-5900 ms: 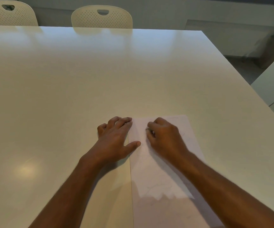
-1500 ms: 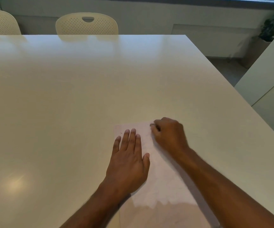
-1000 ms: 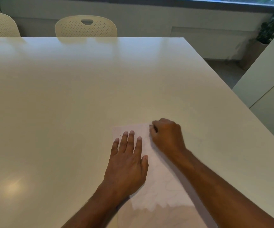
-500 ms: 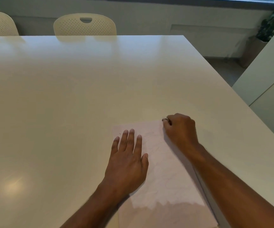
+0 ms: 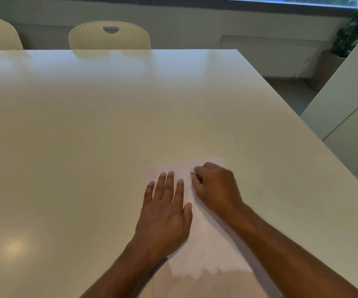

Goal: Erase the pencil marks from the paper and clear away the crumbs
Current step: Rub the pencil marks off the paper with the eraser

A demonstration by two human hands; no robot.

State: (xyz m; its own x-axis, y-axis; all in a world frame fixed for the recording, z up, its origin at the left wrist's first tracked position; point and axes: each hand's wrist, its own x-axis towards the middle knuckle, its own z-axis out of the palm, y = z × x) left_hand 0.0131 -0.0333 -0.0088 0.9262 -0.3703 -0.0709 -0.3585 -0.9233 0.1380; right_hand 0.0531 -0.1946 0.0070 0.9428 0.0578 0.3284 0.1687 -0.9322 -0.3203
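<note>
A sheet of pale paper (image 5: 208, 239) lies on the white table (image 5: 109, 125) in front of me, with faint pencil lines on it. My left hand (image 5: 165, 211) presses flat on the paper's left part, fingers straight and together. My right hand (image 5: 214, 188) is curled at the paper's far end, its fingertips pinching a small object, apparently an eraser, mostly hidden by the fingers. A tiny dark crumb (image 5: 155, 177) lies on the sheet's far left corner.
Two cream perforated chairs (image 5: 109, 35) stand at the table's far edge. A white cabinet (image 5: 350, 100) is on the right, beyond the table's right edge, with a potted plant (image 5: 354, 26) behind it.
My right hand has slid back left from the paper's far right corner toward the middle of its far end. The left hand has stayed flat in place.
</note>
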